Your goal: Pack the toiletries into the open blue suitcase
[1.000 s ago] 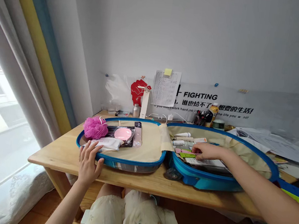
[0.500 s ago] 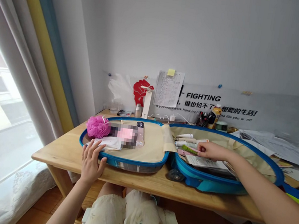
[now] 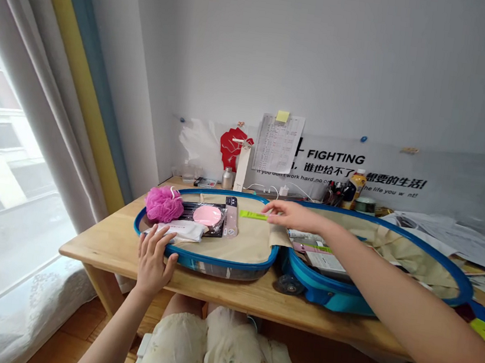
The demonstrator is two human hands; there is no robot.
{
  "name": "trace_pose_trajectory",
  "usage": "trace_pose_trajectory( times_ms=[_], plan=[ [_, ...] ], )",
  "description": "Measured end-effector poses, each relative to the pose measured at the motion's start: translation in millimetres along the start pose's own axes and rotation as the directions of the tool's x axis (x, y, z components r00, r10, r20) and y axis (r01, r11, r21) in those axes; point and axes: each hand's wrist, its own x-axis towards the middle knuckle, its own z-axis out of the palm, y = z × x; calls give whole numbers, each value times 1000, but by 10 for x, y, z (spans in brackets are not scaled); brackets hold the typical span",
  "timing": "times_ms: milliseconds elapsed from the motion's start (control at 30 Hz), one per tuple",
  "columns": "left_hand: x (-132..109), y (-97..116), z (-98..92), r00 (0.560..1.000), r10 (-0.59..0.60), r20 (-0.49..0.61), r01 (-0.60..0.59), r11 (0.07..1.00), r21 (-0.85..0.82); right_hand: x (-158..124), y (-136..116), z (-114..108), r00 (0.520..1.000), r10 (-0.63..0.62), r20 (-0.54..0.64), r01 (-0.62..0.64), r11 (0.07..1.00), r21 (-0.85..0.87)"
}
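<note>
A blue-rimmed suitcase lies spread wide on the wooden desk. My right hand pinches a thin lime-green packet by its right end, above the left half near the hinge. Resting on the left half's front rim is my left hand, fingers spread and holding nothing. Just beyond it sit a white soft pack, a pink mesh bath puff, a clear-wrapped pack with a round pink piece, and a slim pink package.
The right half holds tubes, a white-labelled box and other items, partly hidden by my right forearm. Behind the suitcase stand a small metallic bottle, a yellow-labelled bottle and a green jar. Papers cover the desk's right end.
My right hand has moved left with the green packet, from over the right half to the left half's inner side. My left hand stays on the rim. The view has shifted slightly.
</note>
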Motion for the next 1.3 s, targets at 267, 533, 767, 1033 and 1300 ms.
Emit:
trace_pose_trajectory(
  times_ms=[267, 533, 767, 1033, 1300],
  plan=[
    [1, 3, -4, 1000, -2, 7, 2, 1000, -3, 548, -386, 659, 957, -87, 276, 127, 983, -130],
    [-8, -1, -3, 999, -33, 23, 34, 999, -2, 638, -310, 718, 973, -78, 217, 111, 983, -148],
    [-7, 9, -7, 999, -39, 19, 39, 999, -5, 349, 119, -142, 998, 45, -46, -54, 971, -234],
    [-3, 6, -9, 1000, -26, 18, 26, 1000, -8, -312, 845, -390, 960, 263, 92, -230, 935, -272],
    [8, 5, -10, 1000, 17, -4, -17, 1000, 2, -569, 1290, -319, 924, 376, 67, -344, 895, -282]
  ],
)
